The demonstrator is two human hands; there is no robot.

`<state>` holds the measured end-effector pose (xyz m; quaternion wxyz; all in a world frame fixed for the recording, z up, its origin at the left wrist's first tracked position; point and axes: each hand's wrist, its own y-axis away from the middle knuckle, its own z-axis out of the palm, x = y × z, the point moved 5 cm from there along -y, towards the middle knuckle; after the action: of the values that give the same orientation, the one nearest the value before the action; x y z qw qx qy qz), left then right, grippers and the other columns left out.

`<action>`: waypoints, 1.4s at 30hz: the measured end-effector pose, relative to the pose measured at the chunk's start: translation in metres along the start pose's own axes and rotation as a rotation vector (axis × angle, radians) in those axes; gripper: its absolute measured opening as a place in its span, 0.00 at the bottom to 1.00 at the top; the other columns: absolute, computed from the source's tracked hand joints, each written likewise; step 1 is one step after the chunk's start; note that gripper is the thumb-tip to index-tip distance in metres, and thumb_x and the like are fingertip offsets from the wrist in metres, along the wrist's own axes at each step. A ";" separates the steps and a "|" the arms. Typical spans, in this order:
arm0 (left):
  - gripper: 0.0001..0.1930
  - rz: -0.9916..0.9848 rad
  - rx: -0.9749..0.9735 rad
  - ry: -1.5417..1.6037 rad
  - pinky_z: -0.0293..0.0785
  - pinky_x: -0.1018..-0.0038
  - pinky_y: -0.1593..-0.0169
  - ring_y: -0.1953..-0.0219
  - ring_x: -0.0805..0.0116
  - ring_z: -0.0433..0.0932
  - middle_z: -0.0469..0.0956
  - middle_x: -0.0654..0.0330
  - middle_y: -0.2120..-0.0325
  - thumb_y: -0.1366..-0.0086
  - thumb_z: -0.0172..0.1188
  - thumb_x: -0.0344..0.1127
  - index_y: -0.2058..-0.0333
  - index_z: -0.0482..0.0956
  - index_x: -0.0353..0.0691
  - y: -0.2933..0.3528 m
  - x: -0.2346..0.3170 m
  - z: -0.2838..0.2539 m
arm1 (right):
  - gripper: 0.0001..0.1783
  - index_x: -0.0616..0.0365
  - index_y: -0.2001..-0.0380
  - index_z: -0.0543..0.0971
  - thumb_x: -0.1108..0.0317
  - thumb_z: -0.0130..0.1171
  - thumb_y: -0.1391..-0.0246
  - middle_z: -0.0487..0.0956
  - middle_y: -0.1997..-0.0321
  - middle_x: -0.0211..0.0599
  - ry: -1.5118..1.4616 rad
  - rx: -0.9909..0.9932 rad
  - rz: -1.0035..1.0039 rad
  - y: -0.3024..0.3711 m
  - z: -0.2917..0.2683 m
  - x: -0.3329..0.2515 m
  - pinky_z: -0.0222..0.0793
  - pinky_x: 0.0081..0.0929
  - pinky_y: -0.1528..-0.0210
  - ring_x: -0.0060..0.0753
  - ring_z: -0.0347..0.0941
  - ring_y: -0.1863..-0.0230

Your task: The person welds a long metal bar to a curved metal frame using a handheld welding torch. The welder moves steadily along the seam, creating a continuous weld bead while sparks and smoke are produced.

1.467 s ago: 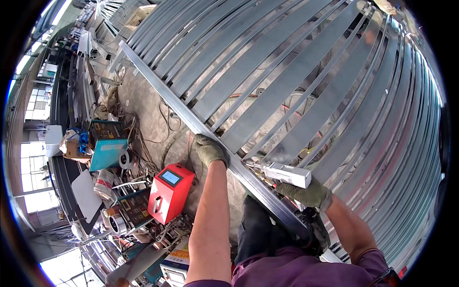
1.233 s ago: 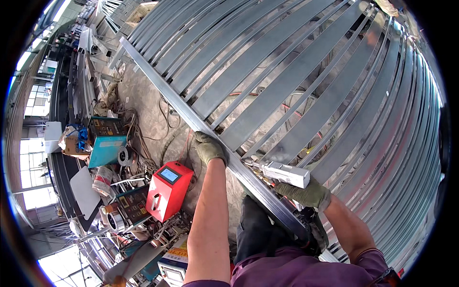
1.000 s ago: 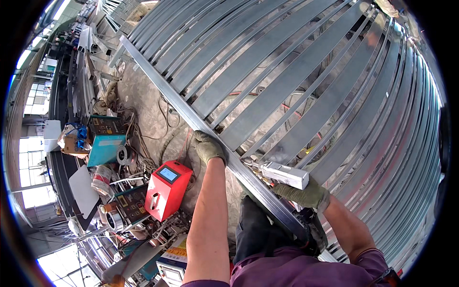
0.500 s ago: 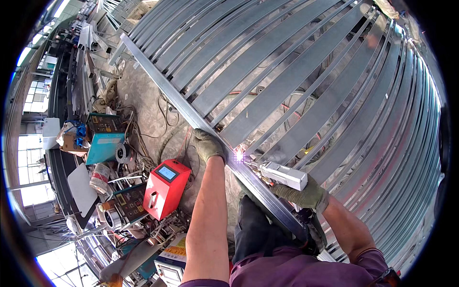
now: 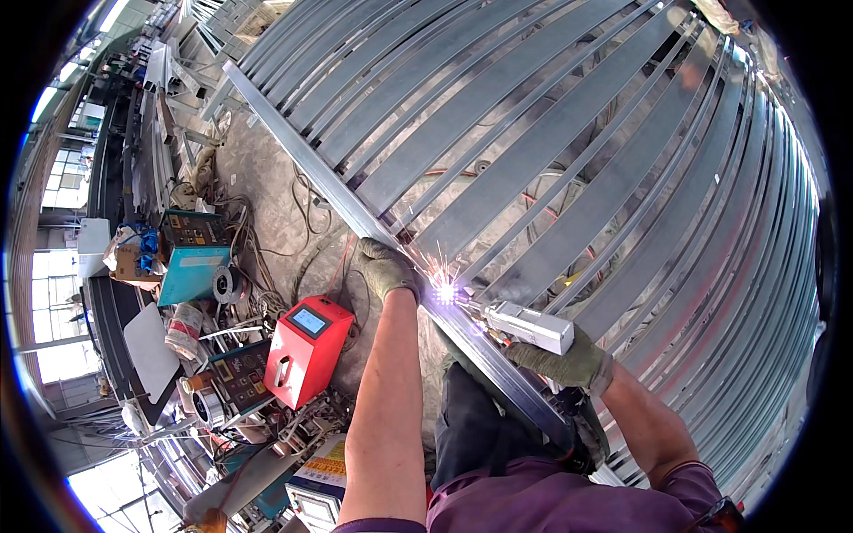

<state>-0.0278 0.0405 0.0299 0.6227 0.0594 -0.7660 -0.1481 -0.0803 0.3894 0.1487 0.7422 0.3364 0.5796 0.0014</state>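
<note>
My right hand (image 5: 562, 359), in an olive work glove, is closed round a handheld welding torch (image 5: 530, 327) with a silver box-shaped body. Its tip points left at a bright white-violet weld spot (image 5: 445, 291), where sparks spray upward. That spot lies on the long steel rail (image 5: 302, 158) at the edge of a large barred metal frame, by the end of a flat bar (image 5: 498, 200). Left of the glare, my gloved left hand (image 5: 387, 268) grips the rail, its fingers partly hidden. The glare hides the joint itself.
A red machine with a small screen (image 5: 308, 354) stands on the floor to the left. Beyond it are a teal machine (image 5: 194, 266), wire spools (image 5: 227, 283) and tangled cables (image 5: 253, 244). Stacked metal profiles (image 5: 164, 80) lie at the far left. More bars curve away rightward.
The sparks at the weld spot have grown into a wider, taller spray, and a small violet glint shows on the rail below the torch tip. Both hands have hardly moved.
</note>
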 end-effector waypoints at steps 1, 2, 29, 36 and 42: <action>0.37 -0.011 -0.014 0.022 0.77 0.60 0.43 0.49 0.52 0.84 0.85 0.45 0.48 0.18 0.40 0.63 0.40 0.78 0.31 -0.002 -0.002 0.000 | 0.30 0.57 0.39 0.81 0.58 0.78 0.40 0.88 0.46 0.35 0.009 0.001 -0.018 0.000 0.000 0.000 0.81 0.26 0.43 0.24 0.84 0.46; 0.37 -0.029 -0.013 0.000 0.77 0.60 0.43 0.49 0.53 0.83 0.85 0.46 0.48 0.18 0.41 0.63 0.39 0.78 0.31 0.007 0.006 0.005 | 0.30 0.57 0.39 0.81 0.57 0.78 0.40 0.88 0.46 0.35 -0.006 0.008 -0.008 0.001 -0.002 0.004 0.80 0.26 0.43 0.24 0.84 0.45; 0.40 -0.016 0.025 -0.196 0.76 0.61 0.40 0.46 0.50 0.83 0.84 0.45 0.46 0.19 0.40 0.66 0.38 0.78 0.31 0.015 0.019 0.002 | 0.29 0.54 0.39 0.83 0.52 0.75 0.37 0.87 0.62 0.30 0.046 0.065 0.025 0.014 -0.004 0.006 0.77 0.24 0.67 0.17 0.80 0.69; 0.36 -0.069 -0.033 -0.174 0.81 0.63 0.48 0.56 0.54 0.86 0.88 0.47 0.58 0.19 0.39 0.63 0.45 0.81 0.33 0.017 0.023 0.007 | 0.28 0.55 0.36 0.81 0.62 0.76 0.37 0.86 0.51 0.28 -0.070 0.053 0.103 0.029 -0.013 0.003 0.77 0.26 0.48 0.19 0.78 0.53; 0.37 -0.041 -0.027 -0.210 0.80 0.60 0.47 0.54 0.50 0.86 0.88 0.46 0.56 0.19 0.38 0.64 0.43 0.80 0.32 -0.021 -0.014 -0.005 | 0.28 0.55 0.36 0.81 0.59 0.75 0.36 0.88 0.52 0.30 -0.029 0.034 0.124 0.031 -0.007 0.007 0.79 0.25 0.54 0.18 0.80 0.56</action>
<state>-0.0215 0.0238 0.0120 0.5364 0.0510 -0.8237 -0.1765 -0.0722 0.4198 0.1572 0.7433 0.3842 0.5466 0.0324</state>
